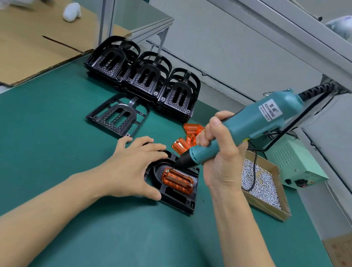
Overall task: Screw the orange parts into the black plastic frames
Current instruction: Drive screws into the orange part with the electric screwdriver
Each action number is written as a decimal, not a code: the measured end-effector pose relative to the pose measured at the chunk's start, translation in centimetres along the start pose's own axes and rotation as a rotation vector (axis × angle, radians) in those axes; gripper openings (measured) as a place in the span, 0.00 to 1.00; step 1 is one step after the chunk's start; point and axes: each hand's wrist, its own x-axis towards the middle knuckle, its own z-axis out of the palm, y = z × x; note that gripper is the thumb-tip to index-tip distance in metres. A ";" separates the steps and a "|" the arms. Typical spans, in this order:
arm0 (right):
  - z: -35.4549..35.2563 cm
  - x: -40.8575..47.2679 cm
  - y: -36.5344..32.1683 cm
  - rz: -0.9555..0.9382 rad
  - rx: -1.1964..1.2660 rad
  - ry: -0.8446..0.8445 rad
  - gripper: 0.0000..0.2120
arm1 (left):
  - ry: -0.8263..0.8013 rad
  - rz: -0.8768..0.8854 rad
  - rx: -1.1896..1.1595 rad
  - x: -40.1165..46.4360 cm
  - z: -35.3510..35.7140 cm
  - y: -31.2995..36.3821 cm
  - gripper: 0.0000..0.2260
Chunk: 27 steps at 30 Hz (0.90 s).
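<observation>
The green mat (64, 145) covers the bench under my arms, with a flattened sheet of cardboard (30, 44) lying at its far left. Three stacks of black frames (143, 78) stand in a row at the back, and a single frame (119, 114) lies flat just in front of them. My right hand (221, 156) is wrapped tight around the teal electric screwdriver (256, 122), its bit tilted down onto the near-left corner of the orange part (177, 181). That part sits in the black frame (178, 196) in front of me. My left hand (134, 168) presses flat on that frame's left side, fingers spread apart. Beside my right wrist is a cardboard tray of screws (265, 186), and loose orange parts (188, 138) lie behind the tool.
</observation>
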 end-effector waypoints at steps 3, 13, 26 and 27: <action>0.1 0.1 0.0 0.010 0.007 -0.013 0.07 | 0.009 0.010 0.000 0.0 0.0 0.1 0.41; 0.4 0.3 -0.3 0.028 -0.047 -0.094 0.07 | -0.003 0.003 0.010 0.0 -0.1 0.1 0.41; 0.7 0.5 0.4 0.058 -0.046 -0.161 0.09 | 0.019 0.012 -0.022 0.0 0.0 0.1 0.43; 0.5 0.4 0.4 0.060 -0.033 -0.147 0.08 | 0.016 0.010 -0.025 0.0 -0.1 0.1 0.43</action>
